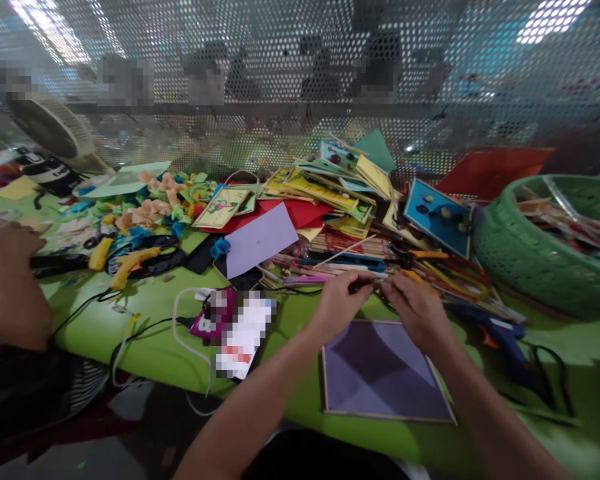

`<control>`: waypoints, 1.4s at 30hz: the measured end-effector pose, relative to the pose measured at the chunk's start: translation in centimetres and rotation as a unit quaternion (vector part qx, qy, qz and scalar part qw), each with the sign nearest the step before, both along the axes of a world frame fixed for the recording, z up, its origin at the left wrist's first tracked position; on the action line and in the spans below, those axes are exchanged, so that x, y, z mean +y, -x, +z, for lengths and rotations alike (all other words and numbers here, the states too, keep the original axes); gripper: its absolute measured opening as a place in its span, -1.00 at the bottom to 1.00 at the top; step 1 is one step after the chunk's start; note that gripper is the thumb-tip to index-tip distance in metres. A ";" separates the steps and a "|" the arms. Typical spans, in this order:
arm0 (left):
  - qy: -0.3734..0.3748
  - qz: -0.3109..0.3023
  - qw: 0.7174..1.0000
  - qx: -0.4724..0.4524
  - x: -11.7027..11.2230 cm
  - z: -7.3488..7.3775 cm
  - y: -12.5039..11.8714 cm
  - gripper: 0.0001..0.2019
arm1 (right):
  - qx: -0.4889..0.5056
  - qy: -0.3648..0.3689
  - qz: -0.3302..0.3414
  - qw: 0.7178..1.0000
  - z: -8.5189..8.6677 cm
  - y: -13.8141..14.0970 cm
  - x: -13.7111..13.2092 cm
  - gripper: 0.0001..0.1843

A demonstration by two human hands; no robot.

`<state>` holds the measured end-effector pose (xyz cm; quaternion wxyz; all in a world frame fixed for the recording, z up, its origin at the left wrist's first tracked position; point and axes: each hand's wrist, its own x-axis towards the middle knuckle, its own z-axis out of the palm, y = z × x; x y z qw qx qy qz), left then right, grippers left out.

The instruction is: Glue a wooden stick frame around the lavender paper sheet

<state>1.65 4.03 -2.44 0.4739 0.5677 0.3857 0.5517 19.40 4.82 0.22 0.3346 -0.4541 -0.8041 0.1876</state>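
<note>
My left hand [343,303] and my right hand [420,310] meet fingertip to fingertip above the table. Both are closed in a pinch; whatever sits between the fingers is too small and hidden to name. Just below them a purple panel [380,380] with thin wooden edge strips lies flat on the green table [165,357]. A blue glue gun [510,343] rests right of my right hand. Behind the hands lie thin sticks [350,247] and other slender pieces in a jumble.
A phone [245,337] and a magenta box [213,317] with cables lie left. Behind are a lilac card [263,240], stacked decorated panels [325,190] and crumpled paper pieces [150,210]. A green basket [545,267] stands right. Another person's arm [13,293] is near yellow-handled tools [133,267].
</note>
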 end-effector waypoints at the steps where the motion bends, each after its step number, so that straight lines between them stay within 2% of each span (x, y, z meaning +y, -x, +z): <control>1: -0.018 0.008 0.999 0.033 -0.2 0.2 0.1 -0.79 | -0.015 -0.008 0.006 1.000 -0.1 0.0 0.0 -0.58; 4: -0.050 0.040 0.991 0.120 -0.6 0.7 0.2 -0.80 | -0.054 -0.019 0.017 0.998 -0.8 0.0 0.3 -0.61; 7: -0.053 0.048 0.986 0.151 -0.7 0.8 0.3 -0.82 | -0.081 -0.046 0.016 0.996 -1.5 -0.2 0.5 -0.59; 10: -0.017 0.013 0.993 0.112 -0.5 0.4 0.1 -0.82 | -0.084 -0.044 0.024 0.995 -1.6 -0.4 0.6 -0.59; 14: 0.034 -0.027 0.999 0.028 -0.3 0.0 0.0 -0.82 | -0.034 0.028 0.033 0.998 -1.2 -0.6 0.7 -0.60; 18: 0.044 -0.036 0.998 -0.004 -0.2 0.1 -0.1 -0.83 | 0.006 0.087 0.037 0.996 -0.7 -0.5 0.5 -0.56; 23: 0.003 0.003 0.998 0.057 -0.5 0.3 0.0 -0.84 | 0.026 0.101 0.042 0.994 -0.7 -0.1 0.4 -0.63; 26: -0.004 0.004 0.998 0.070 -0.6 0.2 -0.1 -0.83 | 0.035 0.113 0.037 0.992 -1.0 -0.1 0.5 -0.64; 33: 0.047 -0.028 0.998 -0.011 -0.2 0.0 -0.1 -0.83 | 0.082 0.141 0.043 0.986 -2.1 -0.4 0.9 -0.64; 38: 0.056 -0.052 0.995 -0.068 -0.2 0.0 -0.2 -0.82 | 0.124 0.135 0.040 0.982 -1.6 0.0 0.6 -0.56; 42: 0.055 -0.048 0.994 -0.077 -0.2 0.2 -0.2 -0.81 | 0.122 0.135 0.038 0.982 -1.4 0.1 0.6 -0.57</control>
